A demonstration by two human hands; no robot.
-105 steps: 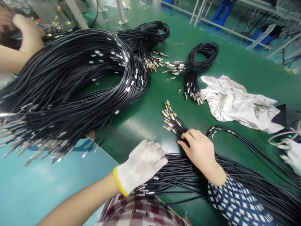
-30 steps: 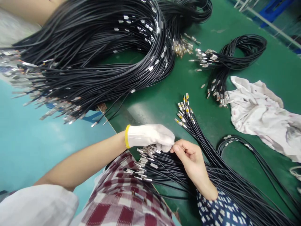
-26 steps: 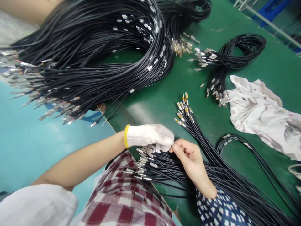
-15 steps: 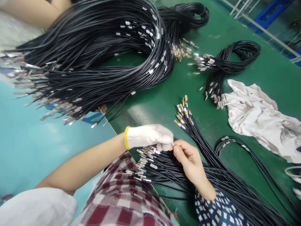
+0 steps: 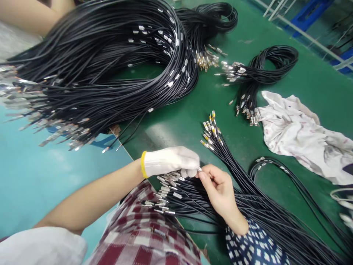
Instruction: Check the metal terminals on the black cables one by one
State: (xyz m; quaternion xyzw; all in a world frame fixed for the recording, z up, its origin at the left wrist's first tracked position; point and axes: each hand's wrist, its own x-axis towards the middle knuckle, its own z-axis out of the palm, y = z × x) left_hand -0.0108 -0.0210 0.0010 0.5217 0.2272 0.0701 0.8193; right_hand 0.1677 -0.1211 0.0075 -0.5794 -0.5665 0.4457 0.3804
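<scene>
My left hand [image 5: 173, 161], in a white glove with a yellow cuff, is closed at the fingertips on a small metal cable end [image 5: 199, 169]. From the other side, the thumb and fingers of my bare right hand [image 5: 220, 189] pinch the same end. Just beneath both hands lies a thick bundle of black cables [image 5: 195, 200], its silver ends pointing left. Another group of cables [image 5: 231, 156] with silver and yellow ends fans out beyond my right hand. The fingertips partly hide the held piece.
A large coil of black cables [image 5: 116, 92] covers the upper left, overhanging the green table [image 5: 171, 129]. Smaller coils [image 5: 278, 70] [image 5: 217, 18] lie farther back. A crumpled white cloth [image 5: 298, 129] is at right. Another person's arm [image 5: 30, 14] shows at top left.
The whole view has shifted slightly, so the table things appear a little farther left. Both hands keep their pinch on the small metal end, almost unmoved against the cables.
</scene>
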